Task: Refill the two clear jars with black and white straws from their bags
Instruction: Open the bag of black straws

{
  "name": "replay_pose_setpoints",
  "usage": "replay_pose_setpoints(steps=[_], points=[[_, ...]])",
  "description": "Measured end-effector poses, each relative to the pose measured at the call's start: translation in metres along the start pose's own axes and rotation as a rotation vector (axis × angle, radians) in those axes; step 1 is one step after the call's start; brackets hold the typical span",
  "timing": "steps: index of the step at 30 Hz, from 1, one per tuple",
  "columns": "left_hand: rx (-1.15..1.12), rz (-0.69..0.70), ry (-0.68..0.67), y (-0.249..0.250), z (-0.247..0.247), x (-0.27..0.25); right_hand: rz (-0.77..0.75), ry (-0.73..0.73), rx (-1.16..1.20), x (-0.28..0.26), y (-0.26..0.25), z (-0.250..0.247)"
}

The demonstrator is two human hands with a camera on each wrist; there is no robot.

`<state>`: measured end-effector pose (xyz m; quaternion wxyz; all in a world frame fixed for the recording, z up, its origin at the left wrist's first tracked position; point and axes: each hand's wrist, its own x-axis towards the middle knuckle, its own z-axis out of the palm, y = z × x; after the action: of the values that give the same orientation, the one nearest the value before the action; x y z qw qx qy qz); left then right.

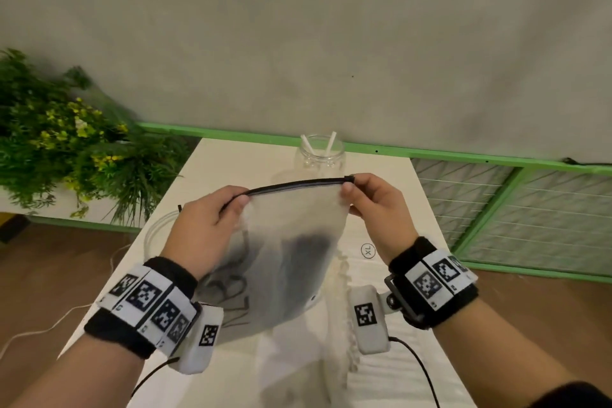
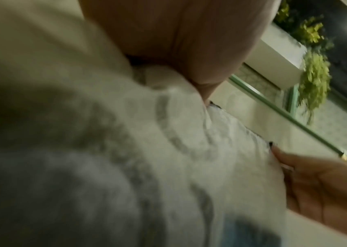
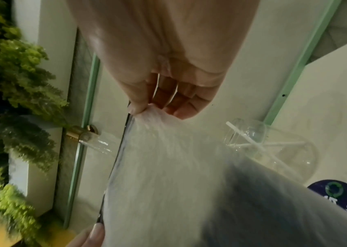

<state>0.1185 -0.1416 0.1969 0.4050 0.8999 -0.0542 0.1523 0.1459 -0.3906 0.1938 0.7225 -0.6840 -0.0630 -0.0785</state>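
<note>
A frosted zip bag (image 1: 298,222) with a black zipper strip and a dark mass of black straws (image 1: 306,252) inside hangs above the white table (image 1: 231,162). My left hand (image 1: 236,205) grips the zipper's left end. At the right end, my right hand (image 1: 350,185) pinches the strip; the right wrist view shows thumb and fingers of my right hand (image 3: 145,108) nipping the bag (image 3: 168,167) corner. A clear jar (image 1: 319,156) holding two white straws stands at the back. A second clear jar (image 1: 153,232) sits left, mostly behind my left hand. The left wrist view is blurred, filled by the bag (image 2: 168,150).
A flat white bag marked XL (image 1: 390,371) lies on the table under my hands. Green plants (image 1: 49,142) stand at the left. A green-framed mesh railing (image 1: 516,209) runs behind and to the right. Thin cables trail from both wrist cameras over the wooden floor.
</note>
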Motion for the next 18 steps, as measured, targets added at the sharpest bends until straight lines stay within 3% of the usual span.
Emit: replay_pose_setpoints(steps=[5,11,15,18], points=[[0.17,0.079,0.08,0.01,0.003,0.0,-0.004,-0.004,0.032,0.004,-0.005,0.009],[0.18,0.272,-0.063,0.07,0.032,0.012,-0.023,-0.098,0.0,-0.002,-0.015,0.011],[0.122,0.293,0.036,0.084,0.047,0.018,-0.061,-0.099,-0.01,-0.006,-0.016,0.009],[0.17,0.32,0.03,0.085,0.048,0.022,-0.09,-0.07,-0.06,-0.006,-0.014,0.007]])
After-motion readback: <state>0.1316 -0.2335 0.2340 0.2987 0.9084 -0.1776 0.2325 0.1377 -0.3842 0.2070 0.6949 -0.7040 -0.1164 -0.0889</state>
